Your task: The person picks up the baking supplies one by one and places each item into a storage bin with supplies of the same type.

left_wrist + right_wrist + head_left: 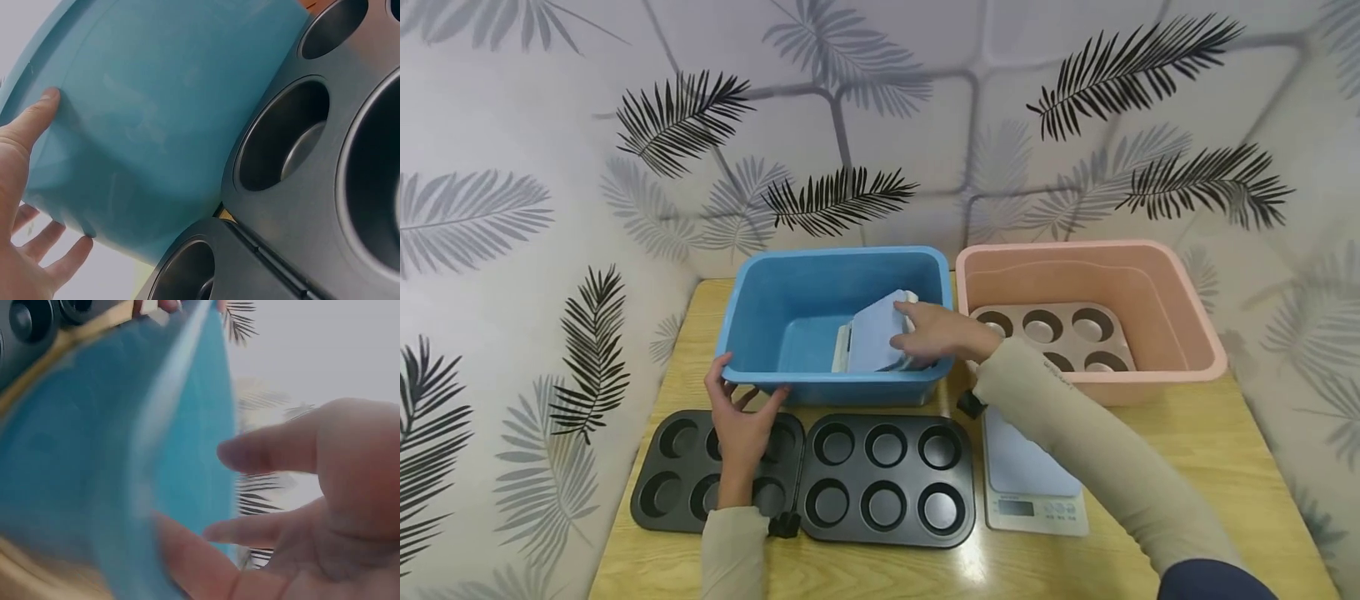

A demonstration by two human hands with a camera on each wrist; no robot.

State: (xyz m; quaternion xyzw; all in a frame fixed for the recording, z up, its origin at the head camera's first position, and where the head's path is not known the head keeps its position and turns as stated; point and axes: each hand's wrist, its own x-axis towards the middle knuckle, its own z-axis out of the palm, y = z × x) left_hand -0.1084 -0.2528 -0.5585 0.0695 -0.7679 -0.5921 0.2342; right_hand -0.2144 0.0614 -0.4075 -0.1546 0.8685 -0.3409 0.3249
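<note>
A blue plastic tub (760, 275) stands at the back of the table. In it, white kitchen scales with a pale blue platform (874, 337) lean tilted at the right side, partly hidden by my right hand (936, 332). That hand reaches over the tub's right front rim, fingers spread; in the right wrist view (325, 494) its thumb and fingers stand apart with nothing between them. My left hand (743, 425) spans the tub's front left corner with fingers spread. The left wrist view shows its thumb (39, 119) touching the outer wall and the other fingers near another edge.
Two dark muffin tins (886, 421) lie side by side before the tub, the left one under my left forearm. A pink tub (1165, 317) on the right holds a brown muffin tin (1067, 321). Another kitchen scale (1037, 512) lies partly under my right sleeve.
</note>
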